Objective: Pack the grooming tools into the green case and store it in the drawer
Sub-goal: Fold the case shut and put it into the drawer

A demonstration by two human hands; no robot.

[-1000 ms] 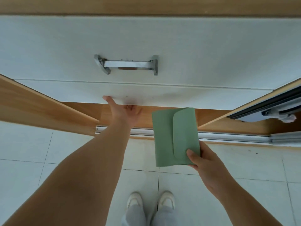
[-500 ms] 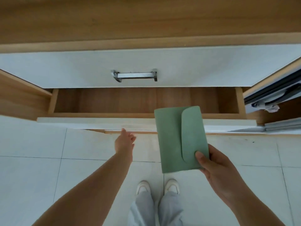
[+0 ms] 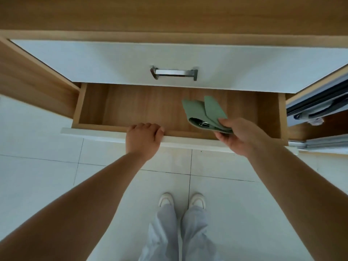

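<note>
**Green case held over the open drawer**

The green case hangs tilted above the right half of the open drawer, not yet resting on its wooden floor as far as can be told. Its near end gapes slightly, and a glint of metal inside suggests the grooming tools are already packed, though they are too small to identify. The right hand pinches the case's near edge, thumb on top and fingers underneath. The left hand is clenched over the drawer's white front edge, to the left of the case. The drawer looks bare apart from the case above it. Above sits another white drawer front with 1 metal handle. Below, 2 white shoes stand on a pale tiled floor.

Judging from this, packing appears done and the drawer is open. What remains is laying the case down, letting go, and pushing the drawer shut.
</note>
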